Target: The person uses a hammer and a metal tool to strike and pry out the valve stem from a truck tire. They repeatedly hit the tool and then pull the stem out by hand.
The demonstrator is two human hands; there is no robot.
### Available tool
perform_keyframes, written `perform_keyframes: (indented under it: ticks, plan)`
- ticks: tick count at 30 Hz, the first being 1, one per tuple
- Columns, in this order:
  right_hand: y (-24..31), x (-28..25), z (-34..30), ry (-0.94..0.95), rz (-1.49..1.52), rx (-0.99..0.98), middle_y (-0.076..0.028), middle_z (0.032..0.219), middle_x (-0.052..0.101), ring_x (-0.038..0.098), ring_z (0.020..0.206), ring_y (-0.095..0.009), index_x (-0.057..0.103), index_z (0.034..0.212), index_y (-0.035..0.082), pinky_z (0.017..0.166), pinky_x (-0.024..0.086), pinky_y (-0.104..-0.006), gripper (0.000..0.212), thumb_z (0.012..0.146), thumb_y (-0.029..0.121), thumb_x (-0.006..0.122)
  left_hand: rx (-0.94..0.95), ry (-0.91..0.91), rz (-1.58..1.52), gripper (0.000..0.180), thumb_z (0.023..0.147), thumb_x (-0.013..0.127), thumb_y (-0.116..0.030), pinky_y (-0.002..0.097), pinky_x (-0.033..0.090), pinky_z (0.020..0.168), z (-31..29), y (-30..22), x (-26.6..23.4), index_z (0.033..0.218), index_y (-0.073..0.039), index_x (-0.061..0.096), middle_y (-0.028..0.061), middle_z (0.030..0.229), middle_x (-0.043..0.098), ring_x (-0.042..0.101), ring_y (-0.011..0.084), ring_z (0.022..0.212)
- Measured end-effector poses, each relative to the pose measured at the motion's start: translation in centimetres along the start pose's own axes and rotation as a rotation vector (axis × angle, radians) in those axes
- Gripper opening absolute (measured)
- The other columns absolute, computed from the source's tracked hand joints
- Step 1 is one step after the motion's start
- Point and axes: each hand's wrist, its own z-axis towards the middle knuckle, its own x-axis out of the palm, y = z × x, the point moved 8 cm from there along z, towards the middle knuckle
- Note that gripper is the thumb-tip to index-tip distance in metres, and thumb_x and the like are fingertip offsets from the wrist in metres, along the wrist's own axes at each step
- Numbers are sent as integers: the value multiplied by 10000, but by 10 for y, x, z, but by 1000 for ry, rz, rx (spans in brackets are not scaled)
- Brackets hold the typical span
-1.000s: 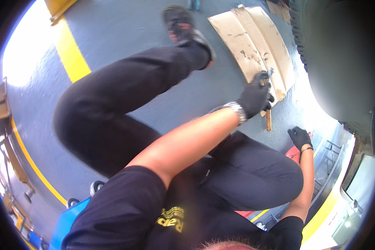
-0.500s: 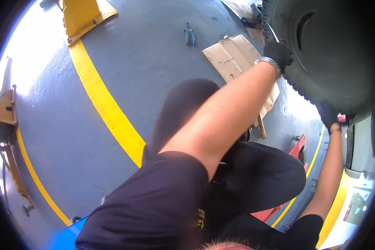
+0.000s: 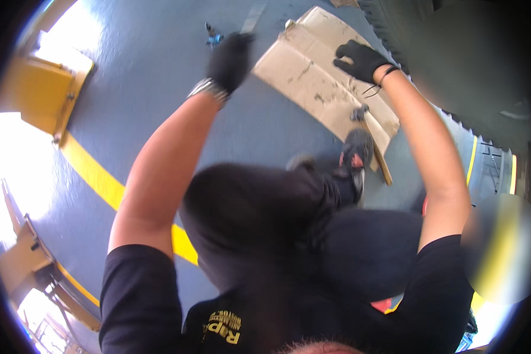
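My left hand (image 3: 230,62), in a black glove, is raised over the floor beside the pliers and smeared by motion. From its closed fingers sticks a blurred, flat, silvery metal tool (image 3: 253,17); its exact kind cannot be made out. Blue-handled pliers (image 3: 213,38) lie on the floor just left of that hand. My right hand (image 3: 363,60), also black-gloved, hovers above the cardboard sheet (image 3: 312,74), fingers bent and apart from the thumb, nothing visible between them. A hammer (image 3: 380,153) with a wooden handle lies across the cardboard's near edge, by my shoe.
A large tyre (image 3: 386,32) with chunky tread stands at the far right, partly blurred. On the left, a yellow metal base (image 3: 41,91) stands over a yellow floor line (image 3: 94,171). My bent knees (image 3: 248,206) fill the lower middle.
My left hand has moved left, away from the tyre, with the metal tool. My right hand has left the tyre's lower side and come over the cardboard. The view has shifted.
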Motion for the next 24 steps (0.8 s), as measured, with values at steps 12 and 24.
perform_keyframes:
  ticks: [12,24]
  plan:
    - [-188,79,363,-517,-50,410,-193,1427,546,560,1275,-404,727,1200,181,1080,456,-491,430,924,488,607,-869,-115,115,235,1075,455,-217,467,527,796,-123,352,-9,1200,-132,634,136,1034,701,680,348,973]
    - [-183,58,381,-996,709,748,-268,1190,675,637,1129,-435,700,1170,-22,989,503,-479,465,1026,361,480,-969,133,494,195,1011,552,-293,578,504,744,-100,311,-16,1075,-122,618,170,914,705,671,430,857]
